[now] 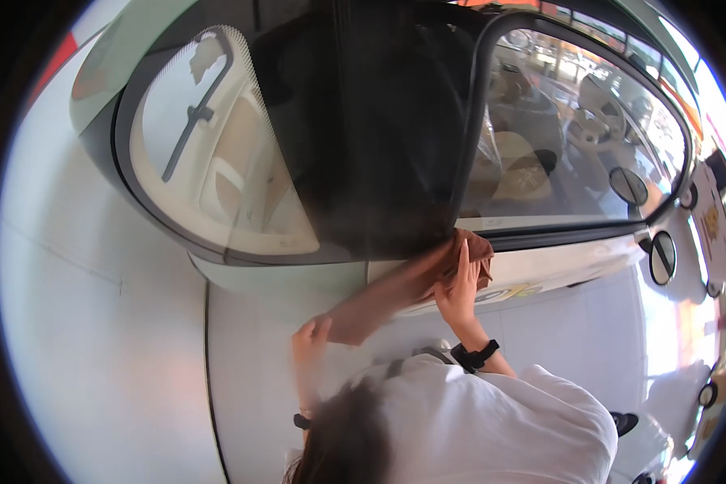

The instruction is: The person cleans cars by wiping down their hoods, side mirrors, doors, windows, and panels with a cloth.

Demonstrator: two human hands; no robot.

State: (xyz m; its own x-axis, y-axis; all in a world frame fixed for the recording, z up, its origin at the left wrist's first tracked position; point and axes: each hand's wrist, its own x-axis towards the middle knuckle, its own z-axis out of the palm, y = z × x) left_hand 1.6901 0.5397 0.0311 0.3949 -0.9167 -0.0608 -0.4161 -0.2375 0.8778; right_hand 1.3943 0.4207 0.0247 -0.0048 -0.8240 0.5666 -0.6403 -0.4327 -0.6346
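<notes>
A brown cloth (395, 294) stretches slantwise between my two hands along the lower edge of a small vehicle's windows. My left hand (308, 343), somewhat blurred, is closed on the lower left end of the cloth. At the other end, my right hand (457, 294) holds the bunched part against the body just below the side window (573, 137), with a finger stretched out over the fabric. A black watch (474, 355) is on my right wrist, and a dark band (302, 421) on my left.
The pale vehicle body (282, 277) spans the view, with a curved corner window (218, 153) at left and a dark panel (355, 121) between the windows. A round mirror (662, 258) sticks out at right. Pale floor (113, 323) lies around it, with other vehicles (711, 226) at far right.
</notes>
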